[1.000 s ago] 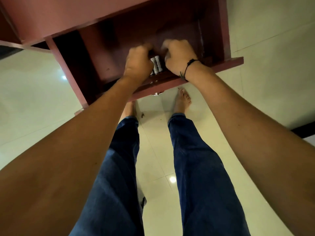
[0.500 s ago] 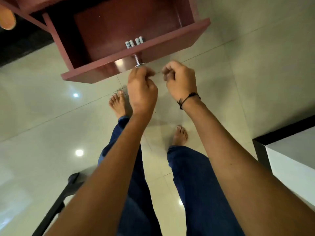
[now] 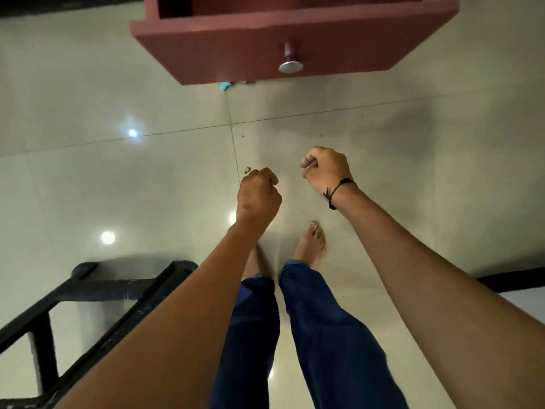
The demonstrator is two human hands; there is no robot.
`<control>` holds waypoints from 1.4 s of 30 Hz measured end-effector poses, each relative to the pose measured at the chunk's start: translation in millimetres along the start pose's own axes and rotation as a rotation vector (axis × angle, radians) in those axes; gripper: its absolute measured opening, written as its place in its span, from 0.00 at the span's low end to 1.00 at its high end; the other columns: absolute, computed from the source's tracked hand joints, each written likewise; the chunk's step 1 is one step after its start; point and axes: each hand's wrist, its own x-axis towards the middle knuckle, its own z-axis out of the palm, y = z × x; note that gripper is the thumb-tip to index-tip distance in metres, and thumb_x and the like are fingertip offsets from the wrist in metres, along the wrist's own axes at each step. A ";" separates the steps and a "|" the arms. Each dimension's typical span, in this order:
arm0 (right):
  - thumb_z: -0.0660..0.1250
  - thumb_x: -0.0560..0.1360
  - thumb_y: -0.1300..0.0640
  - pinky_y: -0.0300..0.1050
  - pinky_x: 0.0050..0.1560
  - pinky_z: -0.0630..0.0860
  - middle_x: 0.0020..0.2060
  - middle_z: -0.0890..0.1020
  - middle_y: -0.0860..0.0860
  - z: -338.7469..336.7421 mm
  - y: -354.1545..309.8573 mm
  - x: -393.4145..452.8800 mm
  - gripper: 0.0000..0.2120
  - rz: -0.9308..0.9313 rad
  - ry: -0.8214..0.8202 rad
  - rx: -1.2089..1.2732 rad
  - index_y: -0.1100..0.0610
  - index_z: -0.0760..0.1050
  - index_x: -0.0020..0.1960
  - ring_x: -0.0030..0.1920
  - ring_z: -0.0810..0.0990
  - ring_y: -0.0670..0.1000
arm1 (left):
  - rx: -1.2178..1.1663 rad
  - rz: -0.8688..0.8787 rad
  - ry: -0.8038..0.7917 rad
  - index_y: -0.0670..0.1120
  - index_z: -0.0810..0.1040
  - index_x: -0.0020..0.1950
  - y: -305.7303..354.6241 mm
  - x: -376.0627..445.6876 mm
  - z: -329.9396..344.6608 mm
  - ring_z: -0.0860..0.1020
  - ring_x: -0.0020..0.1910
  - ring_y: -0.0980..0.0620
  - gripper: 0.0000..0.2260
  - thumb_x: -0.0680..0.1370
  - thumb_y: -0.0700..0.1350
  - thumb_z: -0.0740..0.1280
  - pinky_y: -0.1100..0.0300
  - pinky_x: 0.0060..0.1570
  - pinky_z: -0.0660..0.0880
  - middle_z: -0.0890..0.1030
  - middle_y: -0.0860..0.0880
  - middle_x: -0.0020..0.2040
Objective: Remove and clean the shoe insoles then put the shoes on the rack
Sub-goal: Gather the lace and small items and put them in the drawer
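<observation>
Both hands hang curled over the tiled floor [image 3: 88, 178] — left hand [image 3: 258, 194] and right hand [image 3: 326, 169] — whether they hold anything I cannot tell. No shoes or insoles show — best to find them before closing the drawer [image 3: 295, 42].

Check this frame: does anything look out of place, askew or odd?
The red drawer with the metal knob stands pulled open over the floor. A turquoise scrap lies on the tiles beneath it, and a small dark bit by the left hand. No shoes or insoles are in view.
</observation>
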 end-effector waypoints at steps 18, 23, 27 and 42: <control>0.59 0.75 0.61 0.47 0.55 0.75 0.51 0.80 0.58 101.1 -6.9 203.0 0.10 -0.419 0.012 -0.480 0.63 0.78 0.49 0.54 0.77 0.59 | 0.030 0.048 0.239 0.38 0.77 0.57 -87.7 181.5 38.8 0.75 0.57 0.41 0.15 0.74 0.32 0.58 0.55 0.54 0.71 0.77 0.39 0.58; 0.58 0.75 0.61 0.44 0.55 0.73 0.53 0.80 0.56 106.5 -20.6 260.7 0.10 -0.474 0.191 -0.477 0.60 0.77 0.52 0.55 0.77 0.56 | 0.071 0.104 0.292 0.38 0.75 0.61 -96.2 236.2 46.8 0.74 0.58 0.42 0.16 0.75 0.31 0.59 0.57 0.52 0.70 0.76 0.39 0.59; 0.58 0.76 0.61 0.41 0.55 0.70 0.57 0.79 0.55 111.7 -49.1 292.3 0.13 -0.649 0.310 -0.445 0.59 0.76 0.58 0.58 0.75 0.55 | 0.124 0.087 0.430 0.39 0.71 0.66 -110.3 277.0 44.9 0.71 0.60 0.41 0.17 0.78 0.33 0.59 0.56 0.55 0.69 0.73 0.38 0.61; 0.59 0.76 0.57 0.52 0.60 0.63 0.55 0.78 0.54 150.5 -104.1 341.7 0.10 -0.871 0.306 -1.099 0.54 0.75 0.55 0.64 0.64 0.57 | 0.207 0.111 0.485 0.40 0.68 0.68 -112.5 362.3 37.2 0.64 0.65 0.42 0.18 0.78 0.40 0.63 0.53 0.62 0.66 0.67 0.40 0.65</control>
